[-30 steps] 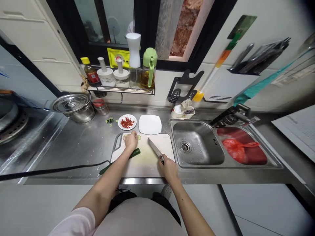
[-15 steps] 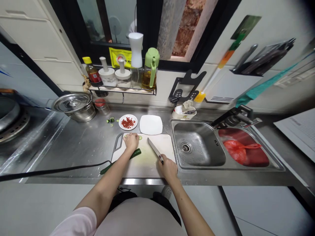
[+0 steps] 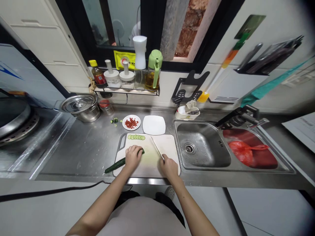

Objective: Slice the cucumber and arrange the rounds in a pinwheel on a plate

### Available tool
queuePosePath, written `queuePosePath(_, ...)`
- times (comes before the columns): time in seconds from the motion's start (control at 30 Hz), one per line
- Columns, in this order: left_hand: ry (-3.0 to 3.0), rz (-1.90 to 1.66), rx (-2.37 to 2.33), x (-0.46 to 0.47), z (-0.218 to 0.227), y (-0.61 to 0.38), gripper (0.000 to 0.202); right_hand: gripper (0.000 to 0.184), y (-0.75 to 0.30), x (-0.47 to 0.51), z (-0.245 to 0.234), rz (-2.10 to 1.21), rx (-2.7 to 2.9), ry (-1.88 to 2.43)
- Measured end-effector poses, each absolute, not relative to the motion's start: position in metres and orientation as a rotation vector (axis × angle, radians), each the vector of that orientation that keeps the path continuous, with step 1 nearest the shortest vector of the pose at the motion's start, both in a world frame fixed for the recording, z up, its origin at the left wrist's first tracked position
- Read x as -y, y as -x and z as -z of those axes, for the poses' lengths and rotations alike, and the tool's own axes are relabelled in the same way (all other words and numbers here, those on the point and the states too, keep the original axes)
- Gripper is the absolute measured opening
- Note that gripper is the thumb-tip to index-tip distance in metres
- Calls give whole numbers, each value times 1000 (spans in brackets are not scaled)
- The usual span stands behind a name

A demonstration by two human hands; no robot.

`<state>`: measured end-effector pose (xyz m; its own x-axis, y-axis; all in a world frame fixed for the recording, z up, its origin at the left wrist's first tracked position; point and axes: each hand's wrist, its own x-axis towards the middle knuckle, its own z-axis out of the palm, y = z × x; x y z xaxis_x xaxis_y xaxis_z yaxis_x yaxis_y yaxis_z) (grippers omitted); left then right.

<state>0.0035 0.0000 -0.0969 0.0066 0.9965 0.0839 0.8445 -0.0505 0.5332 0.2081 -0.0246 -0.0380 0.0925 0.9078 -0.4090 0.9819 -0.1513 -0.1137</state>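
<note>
Our left hand (image 3: 133,156) grips the cucumber (image 3: 118,164), which overhangs the cutting board (image 3: 147,167) at eight o'clock. Our right hand (image 3: 169,167) clasps the knife (image 3: 157,148), its blade pointing to eleven o'clock.

Forward, downward view from the head

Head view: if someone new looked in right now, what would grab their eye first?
Probably the bright red bag in the right half of the double sink, and the red pieces on the round white plate behind the cutting board. Next, on the board, the dark green cucumber under the left hand, the pale slices near the far edge, and the knife in the right hand.
</note>
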Motion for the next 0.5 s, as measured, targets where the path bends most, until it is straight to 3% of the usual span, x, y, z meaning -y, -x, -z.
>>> queuePosePath(0.5,-2085,-725,-1681,5,116,9,29,33,-186,32,38,756,-2021,-2061)
